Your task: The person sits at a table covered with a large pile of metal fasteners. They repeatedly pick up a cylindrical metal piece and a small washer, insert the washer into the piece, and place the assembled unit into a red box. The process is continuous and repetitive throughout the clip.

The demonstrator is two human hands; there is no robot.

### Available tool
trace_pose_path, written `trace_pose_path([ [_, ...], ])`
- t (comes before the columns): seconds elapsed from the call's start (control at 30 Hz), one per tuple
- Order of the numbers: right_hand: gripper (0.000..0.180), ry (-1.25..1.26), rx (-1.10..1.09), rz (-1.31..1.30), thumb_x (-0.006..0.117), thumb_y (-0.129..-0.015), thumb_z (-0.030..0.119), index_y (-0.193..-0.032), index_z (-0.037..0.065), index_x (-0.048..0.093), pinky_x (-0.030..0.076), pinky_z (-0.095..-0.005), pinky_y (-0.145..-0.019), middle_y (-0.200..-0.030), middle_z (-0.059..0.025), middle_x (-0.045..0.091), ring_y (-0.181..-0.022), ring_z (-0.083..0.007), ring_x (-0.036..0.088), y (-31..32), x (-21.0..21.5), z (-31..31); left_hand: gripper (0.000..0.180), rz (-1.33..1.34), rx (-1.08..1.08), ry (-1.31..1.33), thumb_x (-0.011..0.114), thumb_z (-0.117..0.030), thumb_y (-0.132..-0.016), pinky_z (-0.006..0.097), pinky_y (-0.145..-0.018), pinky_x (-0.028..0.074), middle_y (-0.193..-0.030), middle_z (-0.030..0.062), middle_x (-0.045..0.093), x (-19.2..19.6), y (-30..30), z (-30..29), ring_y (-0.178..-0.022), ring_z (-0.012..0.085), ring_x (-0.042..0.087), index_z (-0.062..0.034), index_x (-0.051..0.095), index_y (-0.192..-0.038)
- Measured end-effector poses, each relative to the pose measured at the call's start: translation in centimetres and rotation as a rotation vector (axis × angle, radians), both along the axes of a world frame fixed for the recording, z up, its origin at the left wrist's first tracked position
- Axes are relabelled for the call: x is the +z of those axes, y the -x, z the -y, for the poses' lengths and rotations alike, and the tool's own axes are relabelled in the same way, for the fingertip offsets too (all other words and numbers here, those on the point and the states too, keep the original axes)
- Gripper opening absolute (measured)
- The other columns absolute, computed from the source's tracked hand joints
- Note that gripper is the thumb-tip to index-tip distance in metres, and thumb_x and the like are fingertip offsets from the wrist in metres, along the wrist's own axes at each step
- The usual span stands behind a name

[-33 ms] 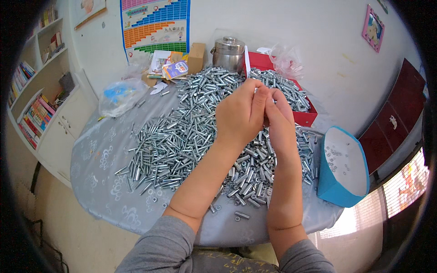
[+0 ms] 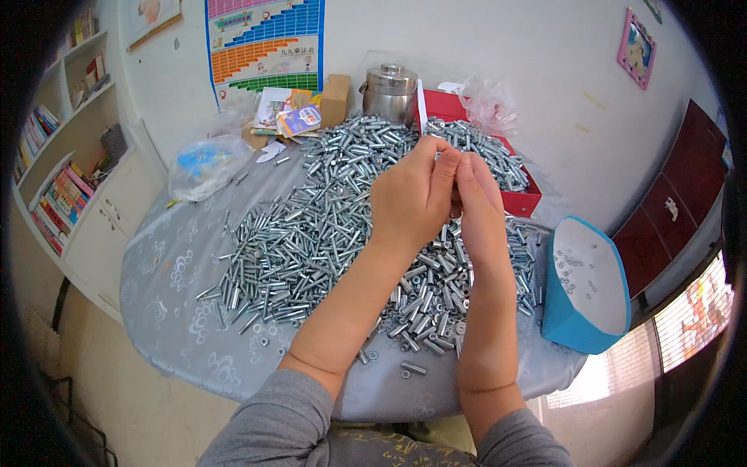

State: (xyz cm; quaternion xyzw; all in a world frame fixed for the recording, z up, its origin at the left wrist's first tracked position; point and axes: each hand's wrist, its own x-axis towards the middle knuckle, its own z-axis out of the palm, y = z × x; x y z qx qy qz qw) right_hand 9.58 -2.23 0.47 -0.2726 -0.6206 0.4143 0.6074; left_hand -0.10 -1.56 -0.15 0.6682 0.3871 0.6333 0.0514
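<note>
Both hands meet above the back right of a heap of silvery metal bolts (image 2: 311, 233). My left hand (image 2: 412, 191) is closed, its thumb pressed against the curled fingers. Touching it at the thumbs and fingertips, my right hand (image 2: 478, 191) is closed too. Whatever sits between the fingers is hidden. Below my hands lie short metal sleeves (image 2: 424, 323) mixed with small nuts. A single sleeve (image 2: 414, 368) rests apart near the table's front edge, beside a nut (image 2: 405, 375).
A blue bin (image 2: 587, 335) with white lining and some nuts stands at the right. Behind are a red box (image 2: 523, 204) of metal parts, a steel pot (image 2: 391, 97), booklets (image 2: 299, 121) and a plastic bag (image 2: 206, 167). Grey patterned cloth (image 2: 175, 311) covers the table.
</note>
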Motion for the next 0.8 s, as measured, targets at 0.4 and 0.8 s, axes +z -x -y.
trace_pose_path([
  [0.4,0.022,0.222,-0.029,-0.011,0.046,-0.091,0.026,-0.098,0.005,0.049,0.028,-0.0191,-0.042,-0.065,0.0022,0.044,-0.054,-0.0042,0.038,-0.8,0.2,-0.1,0.046,0.032,0.060,-0.117,0.030,-0.048,-0.094,0.036,-0.043,0.034,-0.052,0.0089,0.051,-0.6,-0.2,-0.4,-0.047,0.0271,0.053,-0.0090,0.052,-0.105],
  [0.8,0.025,0.226,-0.017,0.080,0.047,-0.084,0.021,-0.104,0.005,0.051,0.028,-0.0192,-0.045,-0.072,0.0030,0.047,-0.055,-0.0035,0.038,-1.1,0.5,-0.4,0.044,0.033,0.042,-0.072,0.032,-0.046,-0.095,0.036,-0.047,0.039,-0.058,0.0102,0.056,-0.8,0.0,-0.8,-0.053,0.0277,0.057,-0.0100,0.055,-0.108],
])
